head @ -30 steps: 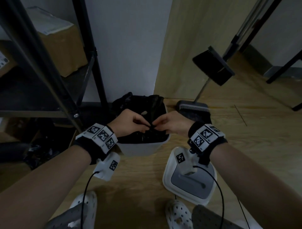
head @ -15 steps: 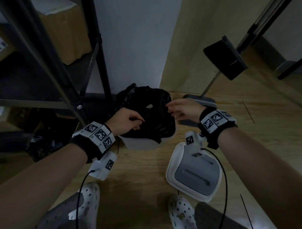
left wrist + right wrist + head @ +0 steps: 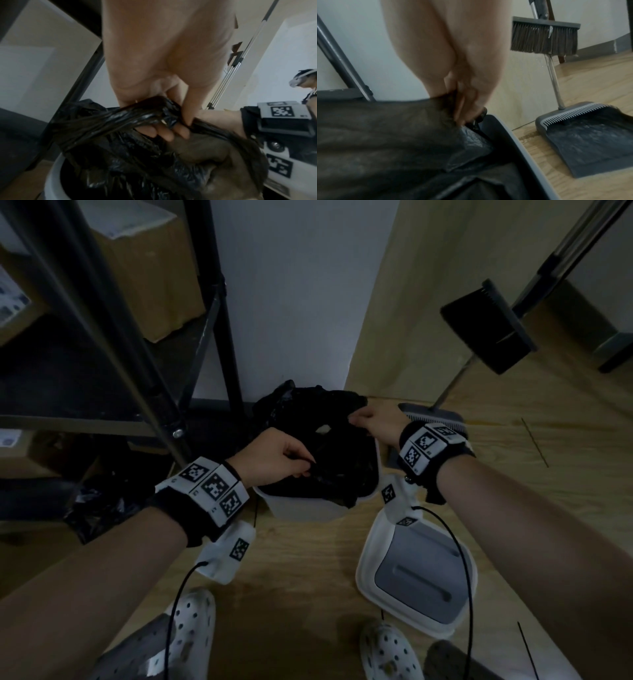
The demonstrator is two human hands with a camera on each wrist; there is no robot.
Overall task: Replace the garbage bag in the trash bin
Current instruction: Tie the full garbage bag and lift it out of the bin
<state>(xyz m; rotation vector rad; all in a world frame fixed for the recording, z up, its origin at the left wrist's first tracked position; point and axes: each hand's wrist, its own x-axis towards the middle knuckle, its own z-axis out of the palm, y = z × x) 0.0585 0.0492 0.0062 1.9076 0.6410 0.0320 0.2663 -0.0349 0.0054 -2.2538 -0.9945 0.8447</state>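
A small white trash bin [image 3: 301, 510] stands on the wooden floor by the white wall. A black garbage bag [image 3: 342, 453] fills its mouth and spreads over the top. My left hand [image 3: 274, 460] pinches the bag's near left edge; in the left wrist view the left hand [image 3: 171, 119] has thumb and fingers curled round a bunched strip of the garbage bag [image 3: 109, 121]. My right hand [image 3: 373, 422] pinches the bag's far right edge, and in the right wrist view the right hand [image 3: 464, 108] holds the garbage bag [image 3: 385, 135] at the bin's rim [image 3: 522, 148].
The bin's lid [image 3: 418, 573] lies on the floor at the right, near my feet. A dustpan [image 3: 431, 416] and broom [image 3: 486, 340] stand just right of the bin. A black metal shelf [image 3: 102, 371] with cardboard boxes stands at the left. Another black bag [image 3: 99, 508] lies under it.
My hands were together at the bag's middle; they have drawn apart, the right to the far right edge, the left to the near left, spreading the bag over the bin.
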